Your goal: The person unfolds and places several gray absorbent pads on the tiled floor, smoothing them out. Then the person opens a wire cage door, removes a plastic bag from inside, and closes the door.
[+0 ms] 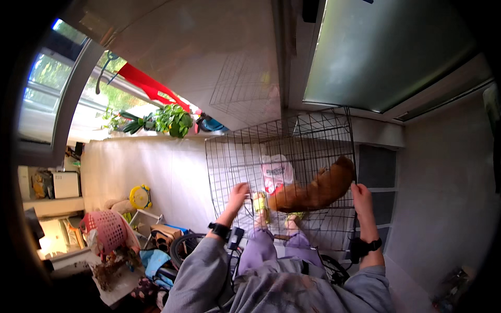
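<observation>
A black wire cage stands before me, its mesh spreading between my arms. My left hand has its fingers curled on the wires on the left. At the right edge, my right hand pinches the upright side of the mesh. Through the wires shows a brown furry animal, slightly blurred; whether it is inside the cage or behind it, I cannot tell. A white plastic bag with red and dark printing lies beyond the mesh. My feet in yellow-green slippers are partly covered by the wires.
Potted plants line the window sill at left. A pink perforated basket, a yellow round toy and a cardboard box crowd the lower left. A wheel is beside my left arm. A frosted glass panel rises behind the cage.
</observation>
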`<state>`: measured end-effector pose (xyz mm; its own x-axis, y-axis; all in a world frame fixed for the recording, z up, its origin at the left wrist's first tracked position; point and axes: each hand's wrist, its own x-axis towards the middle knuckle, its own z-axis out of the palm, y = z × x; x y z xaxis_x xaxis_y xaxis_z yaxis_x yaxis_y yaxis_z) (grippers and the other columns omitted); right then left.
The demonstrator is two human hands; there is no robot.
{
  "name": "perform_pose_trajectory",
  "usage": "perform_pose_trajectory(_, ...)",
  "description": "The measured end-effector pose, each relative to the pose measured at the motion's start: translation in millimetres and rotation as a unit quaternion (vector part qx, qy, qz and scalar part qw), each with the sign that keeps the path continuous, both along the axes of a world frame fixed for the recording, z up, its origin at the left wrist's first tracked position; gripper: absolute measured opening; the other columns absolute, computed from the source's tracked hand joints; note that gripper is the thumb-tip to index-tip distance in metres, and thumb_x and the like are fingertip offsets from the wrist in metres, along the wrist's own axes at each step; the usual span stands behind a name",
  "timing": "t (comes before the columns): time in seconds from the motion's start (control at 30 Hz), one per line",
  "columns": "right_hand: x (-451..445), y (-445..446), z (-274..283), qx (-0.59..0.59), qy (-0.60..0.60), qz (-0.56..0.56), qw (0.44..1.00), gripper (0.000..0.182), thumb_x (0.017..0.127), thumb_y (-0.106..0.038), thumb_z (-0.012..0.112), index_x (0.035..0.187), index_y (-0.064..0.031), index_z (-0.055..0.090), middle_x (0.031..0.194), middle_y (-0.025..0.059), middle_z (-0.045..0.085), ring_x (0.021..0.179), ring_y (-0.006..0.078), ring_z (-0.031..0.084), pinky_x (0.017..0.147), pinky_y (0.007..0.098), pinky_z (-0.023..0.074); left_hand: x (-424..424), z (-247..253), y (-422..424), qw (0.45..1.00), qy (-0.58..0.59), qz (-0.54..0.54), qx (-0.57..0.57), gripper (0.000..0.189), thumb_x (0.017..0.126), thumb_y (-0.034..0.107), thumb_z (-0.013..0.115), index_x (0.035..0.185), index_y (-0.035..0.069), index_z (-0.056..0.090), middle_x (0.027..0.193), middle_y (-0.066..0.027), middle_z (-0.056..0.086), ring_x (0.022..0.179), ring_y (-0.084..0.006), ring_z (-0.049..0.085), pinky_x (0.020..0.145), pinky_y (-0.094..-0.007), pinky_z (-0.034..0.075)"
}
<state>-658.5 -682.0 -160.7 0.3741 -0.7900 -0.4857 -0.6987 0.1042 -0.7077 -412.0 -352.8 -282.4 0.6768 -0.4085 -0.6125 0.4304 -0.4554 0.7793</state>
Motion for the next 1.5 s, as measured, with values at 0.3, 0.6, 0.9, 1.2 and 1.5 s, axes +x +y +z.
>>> perform_pose_trajectory(0.3, -13.5, -39.0, -44.6, -0.071, 0.063, -0.055, 0.994, 0.038, 0.088, -0.034, 0.056, 0.074, 0.0013, 0.059, 0.064, 0.002, 0.055, 0.063, 0.0101, 0.047, 0.059, 0.0272, 0.0389, 94.5, -163.7, 176.3, 0.956, 0.014, 0.14, 0.259, 0.068, 0.088, 0.053, 0.041, 0.115, -0.009, 0.049, 0.107, -0.0205, 0.058, 0.097, -0.0291, 0.056, 0.082, -0.0387, 0.044)
perform_pose_trajectory(0.6, -27.0, -53.9, -59.8, -0.124, 0.114, -0.122, 0.978, 0.046, 0.087, -0.041, 0.057, 0.071, 0.0021, 0.058, 0.061, 0.0039, 0.054, 0.06, 0.0115, 0.046, 0.056, 0.0287, 0.038, 101.2, -172.2, 142.0, 0.912, 0.29, 0.279, 0.077, 0.046, 0.08, 0.06, 0.052, 0.07, 0.015, 0.052, 0.057, 0.003, 0.05, 0.05, -0.0105, 0.047, 0.053, -0.0224, 0.04)
perform_pose_trajectory(0.9, -115.0, -95.3, -65.6, -0.106, 0.102, -0.223, 0.964, 0.047, 0.087, -0.042, 0.057, 0.071, 0.0026, 0.057, 0.058, 0.0038, 0.049, 0.057, 0.0106, 0.041, 0.053, 0.03, 0.0351, 60.5, -92.6, 57.1, 0.959, 0.149, 0.243, -0.01, 0.036, 0.085, 0.053, 0.047, 0.069, 0.021, 0.048, 0.059, 0.0074, 0.045, 0.058, -0.0073, 0.039, 0.057, -0.0231, 0.023)
perform_pose_trajectory(1.2, -239.0, -74.8, -9.6, -0.103, 0.096, -0.314, 0.939, 0.049, 0.088, -0.04, 0.056, 0.063, 0.0022, 0.052, 0.055, 0.003, 0.044, 0.055, 0.0104, 0.038, 0.051, 0.0305, 0.0316, 44.1, -6.7, -41.5, 0.978, 0.127, 0.134, -0.094, 0.018, 0.09, 0.028, 0.051, 0.077, 0.016, 0.047, 0.069, 0.0035, 0.049, 0.064, -0.0084, 0.043, 0.068, -0.0238, 0.036)
perform_pose_trajectory(1.5, -342.2, 79.8, 66.5, -0.146, 0.155, -0.457, 0.864, 0.055, 0.087, -0.049, 0.053, 0.064, 0.0001, 0.054, 0.055, 0.006, 0.05, 0.054, 0.0166, 0.045, 0.054, 0.0334, 0.0372, 33.3, 60.0, -102.4, 0.982, 0.075, -0.065, -0.162, 0.018, 0.089, 0.027, 0.053, 0.081, 0.011, 0.05, 0.074, 0.0021, 0.048, 0.066, -0.0093, 0.043, 0.071, -0.0245, 0.037)
